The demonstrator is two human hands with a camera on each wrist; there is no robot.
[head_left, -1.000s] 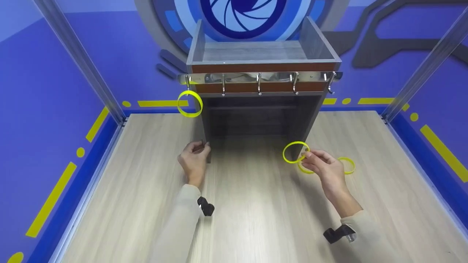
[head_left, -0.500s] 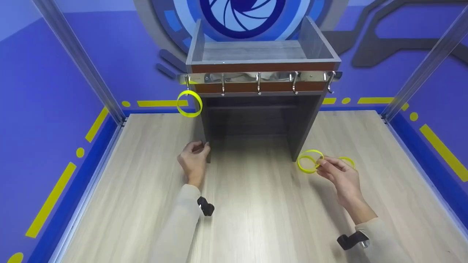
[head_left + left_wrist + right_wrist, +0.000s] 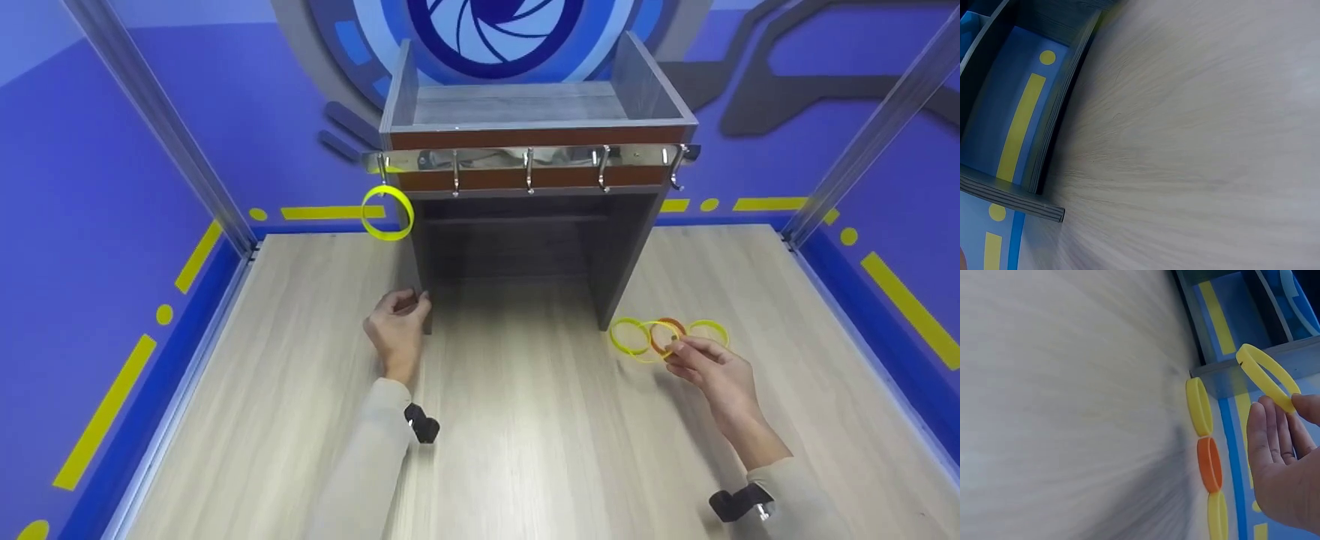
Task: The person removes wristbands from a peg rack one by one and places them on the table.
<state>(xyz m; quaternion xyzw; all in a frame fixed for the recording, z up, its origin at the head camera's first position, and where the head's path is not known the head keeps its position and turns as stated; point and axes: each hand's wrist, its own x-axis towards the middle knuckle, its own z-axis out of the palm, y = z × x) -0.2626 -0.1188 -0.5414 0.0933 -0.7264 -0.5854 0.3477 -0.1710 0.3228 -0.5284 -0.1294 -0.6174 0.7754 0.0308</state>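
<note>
At four o'clock from the shelf (image 3: 536, 137), which the left hand (image 3: 397, 331) grips, I see the right hand (image 3: 720, 376) pinch a yellow ring (image 3: 1262, 382), best held lightly.

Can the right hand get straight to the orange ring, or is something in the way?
Something is: the yellow ring pinched in the right hand. From the head camera, it crosses in front of the orange ring. Nothing else visible blocks the way.

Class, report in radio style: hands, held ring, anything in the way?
Right hand pinching yellow ring, held above tabletop. Left hand at shelf unit's left side panel, grip unclear. Possible snag: orange ring between two yellow rings on tabletop, nearby.
</note>
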